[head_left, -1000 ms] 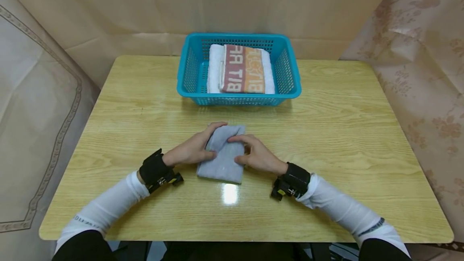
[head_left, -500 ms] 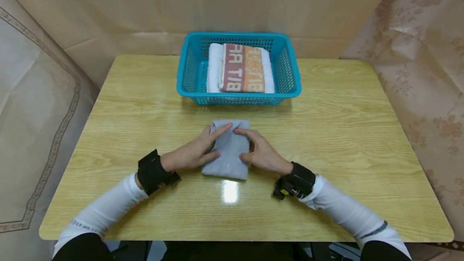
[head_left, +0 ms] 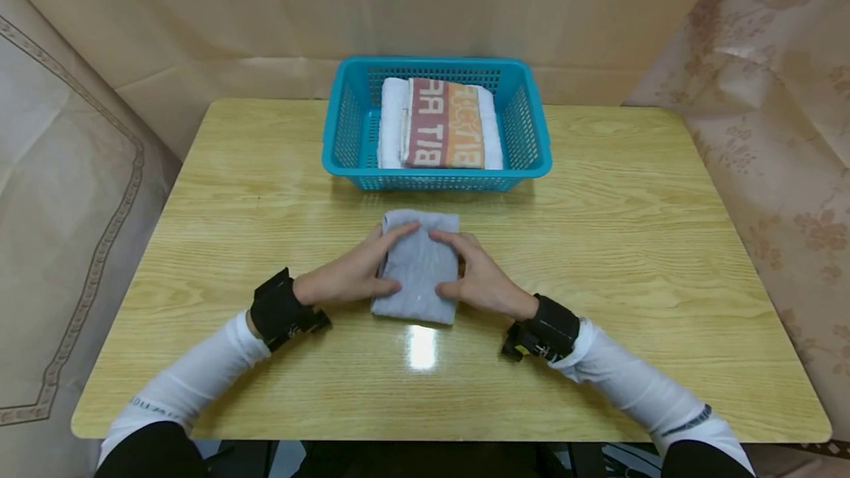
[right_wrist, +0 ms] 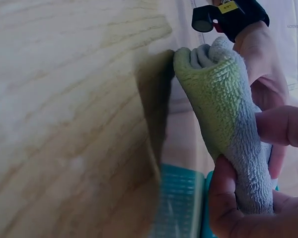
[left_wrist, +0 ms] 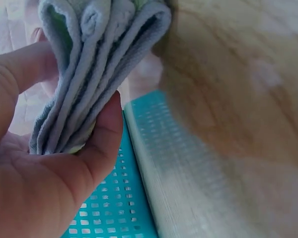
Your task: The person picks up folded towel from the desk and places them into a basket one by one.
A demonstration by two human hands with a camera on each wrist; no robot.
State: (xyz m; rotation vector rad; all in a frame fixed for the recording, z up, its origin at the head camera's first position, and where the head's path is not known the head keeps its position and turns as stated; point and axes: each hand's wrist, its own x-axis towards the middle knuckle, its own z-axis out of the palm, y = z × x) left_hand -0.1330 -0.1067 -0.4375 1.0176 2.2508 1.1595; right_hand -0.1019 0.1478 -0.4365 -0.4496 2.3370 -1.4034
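Note:
A small grey towel (head_left: pixel 420 271), folded into a rectangle, is held between both hands at the middle of the table. My left hand (head_left: pixel 348 273) grips its left edge, thumb on one face and fingers around the other. On the opposite edge, my right hand (head_left: pixel 488 285) pinches it between thumb and fingers. Stacked fold layers of the towel (left_wrist: pixel 84 74) face the left wrist camera. From the right wrist, the towel (right_wrist: pixel 223 109) shows a rounded, fuzzy fold, part pale green and part grey. Its underside is hidden in the head view.
Behind the towel stands a blue plastic basket (head_left: pixel 438 180) with openwork sides. Inside it lies a folded white towel (head_left: pixel 393 124) with a red and orange lettered panel (head_left: pixel 445 124). The wooden table (head_left: pixel 631 242) meets a beige cloth backdrop (head_left: pixel 425 6) at its far edge.
The grey towel has shifted slightly away from the body, toward the basket, and looks straighter and flatter on top. My left fingers have come over its upper face; both hands moved with it.

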